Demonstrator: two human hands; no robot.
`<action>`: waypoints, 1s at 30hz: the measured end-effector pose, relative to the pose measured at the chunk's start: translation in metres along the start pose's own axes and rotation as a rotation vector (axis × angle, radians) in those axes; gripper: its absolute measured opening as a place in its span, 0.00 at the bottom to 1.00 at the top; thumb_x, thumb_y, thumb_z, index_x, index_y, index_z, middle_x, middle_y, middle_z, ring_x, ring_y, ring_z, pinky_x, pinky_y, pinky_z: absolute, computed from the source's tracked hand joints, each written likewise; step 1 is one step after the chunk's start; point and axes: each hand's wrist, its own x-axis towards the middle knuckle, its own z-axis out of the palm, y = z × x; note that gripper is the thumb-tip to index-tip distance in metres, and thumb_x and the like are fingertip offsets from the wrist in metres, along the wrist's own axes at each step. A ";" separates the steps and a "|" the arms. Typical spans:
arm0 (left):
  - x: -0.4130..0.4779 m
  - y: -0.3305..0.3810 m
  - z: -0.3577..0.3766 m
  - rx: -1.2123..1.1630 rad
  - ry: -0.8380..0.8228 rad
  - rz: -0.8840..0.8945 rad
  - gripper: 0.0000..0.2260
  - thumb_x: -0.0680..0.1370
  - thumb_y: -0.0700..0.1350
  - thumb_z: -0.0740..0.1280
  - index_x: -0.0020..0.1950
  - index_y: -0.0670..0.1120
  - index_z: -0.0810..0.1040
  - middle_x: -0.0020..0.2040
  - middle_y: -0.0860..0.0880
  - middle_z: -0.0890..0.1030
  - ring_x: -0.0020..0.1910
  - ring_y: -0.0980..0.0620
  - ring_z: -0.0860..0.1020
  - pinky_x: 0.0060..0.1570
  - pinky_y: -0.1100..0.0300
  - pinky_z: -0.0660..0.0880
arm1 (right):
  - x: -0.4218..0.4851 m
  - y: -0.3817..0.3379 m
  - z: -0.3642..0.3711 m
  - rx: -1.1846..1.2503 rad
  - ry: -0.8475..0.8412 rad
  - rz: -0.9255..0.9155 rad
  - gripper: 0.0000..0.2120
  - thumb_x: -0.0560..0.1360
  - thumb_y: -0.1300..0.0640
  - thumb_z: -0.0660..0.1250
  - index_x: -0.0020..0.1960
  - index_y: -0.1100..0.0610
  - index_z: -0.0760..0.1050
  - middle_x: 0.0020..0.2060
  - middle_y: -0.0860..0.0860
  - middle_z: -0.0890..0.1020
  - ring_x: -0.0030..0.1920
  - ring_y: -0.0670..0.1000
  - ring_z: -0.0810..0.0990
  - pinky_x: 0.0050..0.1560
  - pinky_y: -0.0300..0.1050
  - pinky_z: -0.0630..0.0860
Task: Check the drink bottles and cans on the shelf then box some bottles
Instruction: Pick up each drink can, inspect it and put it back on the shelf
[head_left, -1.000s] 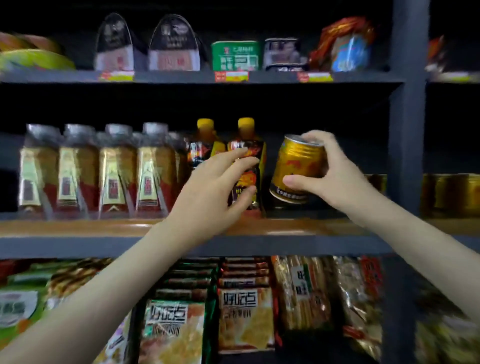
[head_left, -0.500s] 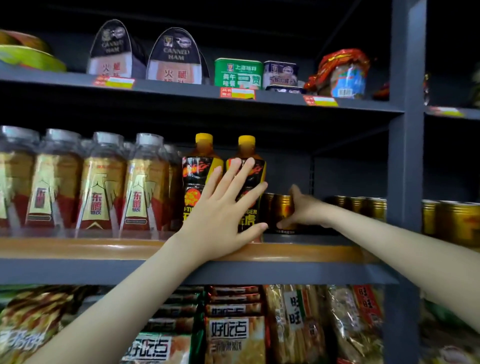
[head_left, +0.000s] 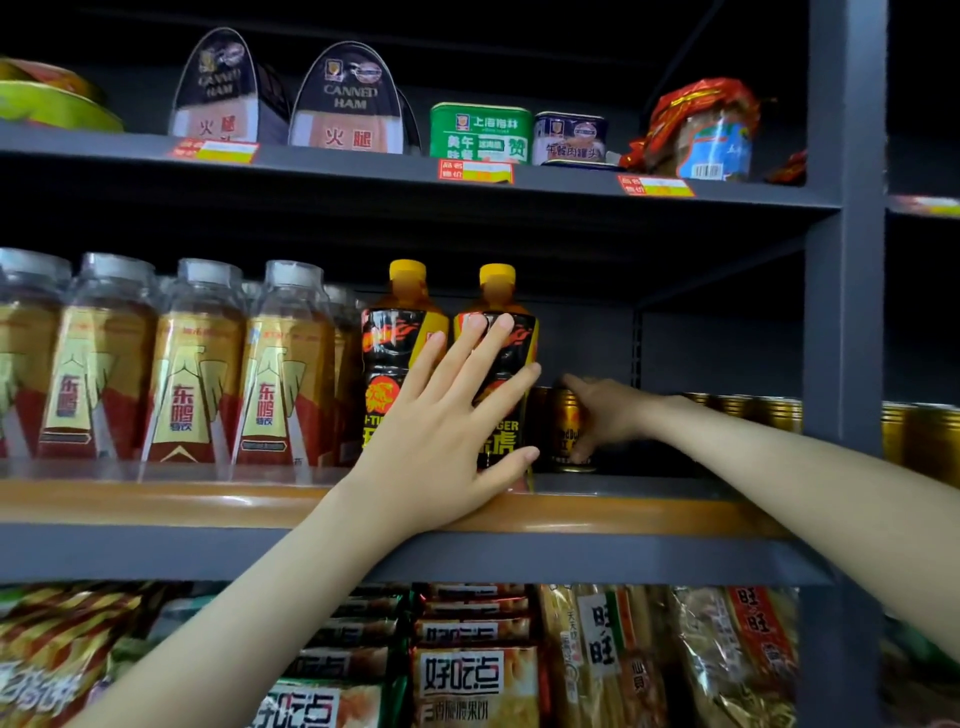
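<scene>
While the checking step runs on the middle shelf (head_left: 156, 501), both hands are up among the drinks, working side by side but not touching.

- Left hand (head_left: 441, 415): fingers straight and spread flat against the front of the right-hand yellow-capped bottle (head_left: 497, 291), thumb low at its side. It steadies the bottle and does not grasp it.
- Right hand (head_left: 605, 415): deeper in the shelf and dim. It clasps the gold can (head_left: 563, 431) from its right side, forefinger over the rim, thumb low on the front.
- The can stands upright on the shelf, just beside that bottle and set back from it. More gold cans (head_left: 748, 410) run off to the right.
- A second yellow-capped bottle (head_left: 395, 364) and a row of clear-capped bottles (head_left: 192, 374) stand to the left, upright.

Judgement: one can is checked and reshelved, and no boxing has begun. No box is in view. The next move likely calls for releasing the can without knocking its neighbours, then taking up a bottle.

Change: a second ago the can was held up, tilted, in front of the shelf. Half a second ago it was already down on the shelf. The left hand, then loosely curved, now lies flat.
</scene>
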 end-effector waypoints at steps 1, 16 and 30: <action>-0.001 0.000 0.000 0.002 -0.001 -0.001 0.28 0.79 0.61 0.55 0.76 0.49 0.66 0.79 0.41 0.55 0.78 0.42 0.51 0.75 0.42 0.51 | 0.001 0.000 0.001 0.002 0.001 -0.008 0.53 0.65 0.51 0.79 0.78 0.54 0.48 0.74 0.56 0.63 0.72 0.56 0.65 0.66 0.45 0.66; -0.002 -0.002 -0.001 -0.008 0.001 0.004 0.27 0.79 0.60 0.56 0.74 0.49 0.68 0.78 0.41 0.57 0.78 0.42 0.52 0.75 0.44 0.51 | -0.005 0.004 -0.004 -0.057 -0.020 -0.148 0.49 0.69 0.54 0.76 0.79 0.47 0.47 0.78 0.52 0.54 0.78 0.52 0.49 0.76 0.55 0.54; 0.000 0.000 -0.004 0.018 -0.034 -0.002 0.26 0.79 0.60 0.55 0.75 0.49 0.67 0.78 0.41 0.57 0.78 0.42 0.51 0.76 0.46 0.49 | 0.004 0.004 -0.009 -0.232 -0.034 -0.338 0.42 0.72 0.62 0.72 0.78 0.50 0.53 0.77 0.53 0.55 0.75 0.56 0.58 0.71 0.50 0.63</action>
